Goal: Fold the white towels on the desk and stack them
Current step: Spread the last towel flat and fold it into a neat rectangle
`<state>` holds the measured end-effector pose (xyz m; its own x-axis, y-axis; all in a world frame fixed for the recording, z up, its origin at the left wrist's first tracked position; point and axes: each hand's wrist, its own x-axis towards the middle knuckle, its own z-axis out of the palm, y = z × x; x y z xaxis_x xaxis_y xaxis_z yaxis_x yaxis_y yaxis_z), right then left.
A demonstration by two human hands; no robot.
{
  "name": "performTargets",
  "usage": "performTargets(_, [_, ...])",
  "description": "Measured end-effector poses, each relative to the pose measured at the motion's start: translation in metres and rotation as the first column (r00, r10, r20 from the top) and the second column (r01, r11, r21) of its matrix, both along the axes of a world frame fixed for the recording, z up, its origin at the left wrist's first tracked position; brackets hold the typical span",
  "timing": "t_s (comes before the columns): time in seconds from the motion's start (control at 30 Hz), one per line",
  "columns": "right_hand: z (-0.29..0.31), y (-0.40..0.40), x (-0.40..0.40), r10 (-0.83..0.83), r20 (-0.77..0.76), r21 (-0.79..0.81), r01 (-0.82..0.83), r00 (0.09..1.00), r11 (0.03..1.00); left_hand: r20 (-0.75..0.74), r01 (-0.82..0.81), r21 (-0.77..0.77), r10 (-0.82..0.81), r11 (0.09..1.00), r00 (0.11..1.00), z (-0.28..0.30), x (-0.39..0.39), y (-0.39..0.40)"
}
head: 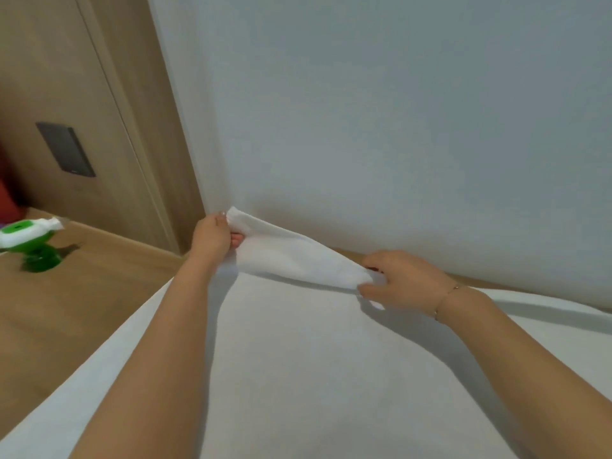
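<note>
head view: a wooden desk meets a pale wall beside a wood panel. the white towel covers the desk; left hand and right hand each pinch its lifted far edge. green-and-white wipes pack sits far left.

I see a plain pale wall ahead, a wood-panelled wall with a dark switch plate at left, and the wooden table below.
</note>
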<state>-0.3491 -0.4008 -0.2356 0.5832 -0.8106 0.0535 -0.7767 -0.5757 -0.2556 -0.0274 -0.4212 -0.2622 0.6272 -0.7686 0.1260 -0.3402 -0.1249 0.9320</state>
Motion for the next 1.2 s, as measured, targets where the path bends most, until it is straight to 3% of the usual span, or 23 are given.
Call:
performTargets(0.17, [0.002,-0.014,-0.014,-0.062,-0.014,-0.028,0.062,0.998,0.998,-0.370,-0.120,-0.076,0.084,0.990,0.925,-0.015,0.009,0.000])
performTargets(0.3, [-0.001,-0.030,-0.033,-0.148,-0.008,-0.023,0.148,0.989,0.989,-0.492,-0.190,-0.160,0.089,0.969,0.866,-0.020,0.004,0.004])
performTargets(0.43, [-0.006,-0.036,-0.043,-0.215,0.050,-0.141,0.220,0.975,0.965,-0.386,-0.216,-0.183,0.132,0.959,0.913,-0.025,-0.002,0.007])
performTargets(0.57, [0.000,-0.032,-0.044,-0.102,0.188,-0.207,0.141,0.977,0.968,-0.332,-0.205,-0.222,0.123,0.953,0.935,-0.021,-0.004,0.009])
performTargets(0.67, [0.007,-0.025,-0.040,-0.009,0.211,-0.242,0.061,0.978,0.968,-0.131,-0.186,-0.088,0.174,0.979,0.976,-0.019,-0.004,0.013])
performTargets(0.73, [0.013,-0.020,-0.036,0.019,0.198,-0.246,0.031,0.980,0.969,-0.118,-0.198,-0.032,0.193,0.980,0.974,-0.018,-0.009,0.016])
performTargets(0.8, [0.020,-0.015,-0.032,0.041,0.182,-0.234,0.003,0.982,0.972,-0.267,-0.140,-0.044,0.124,0.989,0.956,-0.007,-0.012,0.022])
performTargets(0.87, [0.029,-0.006,-0.032,0.063,0.155,-0.220,-0.028,0.986,0.975,-0.298,-0.097,-0.071,0.072,0.993,0.952,0.009,-0.007,0.032])
performTargets(1.07, [0.056,0.051,-0.035,0.170,-0.028,-0.321,-0.170,0.985,0.932,-0.189,0.022,-0.052,-0.032,0.998,0.981,0.066,0.012,0.094])
performTargets(1.2, [0.054,0.105,-0.025,0.229,-0.111,-0.310,-0.252,0.967,0.917,-0.142,0.050,0.041,-0.044,0.998,0.989,0.063,0.019,0.144])
